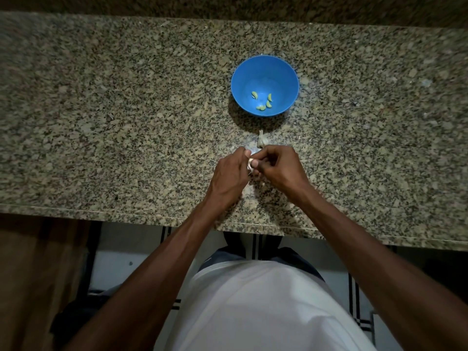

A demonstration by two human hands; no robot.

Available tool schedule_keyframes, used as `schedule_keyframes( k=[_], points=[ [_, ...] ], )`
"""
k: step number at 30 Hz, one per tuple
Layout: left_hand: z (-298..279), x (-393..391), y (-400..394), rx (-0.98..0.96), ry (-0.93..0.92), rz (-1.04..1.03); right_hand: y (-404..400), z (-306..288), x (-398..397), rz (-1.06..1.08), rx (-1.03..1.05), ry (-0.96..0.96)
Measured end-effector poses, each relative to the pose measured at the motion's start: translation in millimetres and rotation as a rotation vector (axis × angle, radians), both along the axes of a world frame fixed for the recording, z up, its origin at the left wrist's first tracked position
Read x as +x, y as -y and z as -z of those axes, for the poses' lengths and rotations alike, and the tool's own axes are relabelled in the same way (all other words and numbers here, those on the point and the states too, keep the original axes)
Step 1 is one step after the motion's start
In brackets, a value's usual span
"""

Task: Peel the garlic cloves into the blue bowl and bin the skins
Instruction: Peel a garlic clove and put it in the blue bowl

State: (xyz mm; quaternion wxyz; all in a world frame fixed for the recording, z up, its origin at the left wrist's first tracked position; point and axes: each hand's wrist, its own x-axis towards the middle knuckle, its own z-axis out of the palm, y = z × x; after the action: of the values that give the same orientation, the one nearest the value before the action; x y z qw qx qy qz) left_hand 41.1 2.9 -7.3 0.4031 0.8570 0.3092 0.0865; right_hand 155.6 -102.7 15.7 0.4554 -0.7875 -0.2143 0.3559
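Barely visible clove, orientation unclear

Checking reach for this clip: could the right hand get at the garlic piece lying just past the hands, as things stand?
Probably yes. The garlic piece lies on the counter just beyond the right hand, nothing between them. But both that hand and the left hand are pinching a clove, so it would have to let go first.

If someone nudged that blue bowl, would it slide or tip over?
The blue bowl looks like thin plastic holding only a few peeled cloves, so it is probably light and would slide easily on the polished granite counter. Its narrow base might let it tip.
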Motion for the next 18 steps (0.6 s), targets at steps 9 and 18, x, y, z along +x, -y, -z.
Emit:
schedule_keyframes(
  k=[9,18],
  points=[
    [-3.1,-2.1,1.0,-0.218,-0.072,-0.074,3.6,0.3,-6.7,-0.154,0.077,0.414],
    [-2.7,-3.3,-5.4,-0.25,-0.093,-0.051,8.5,5.5,-9.3,-0.11,0.106,0.387]
  ],
)
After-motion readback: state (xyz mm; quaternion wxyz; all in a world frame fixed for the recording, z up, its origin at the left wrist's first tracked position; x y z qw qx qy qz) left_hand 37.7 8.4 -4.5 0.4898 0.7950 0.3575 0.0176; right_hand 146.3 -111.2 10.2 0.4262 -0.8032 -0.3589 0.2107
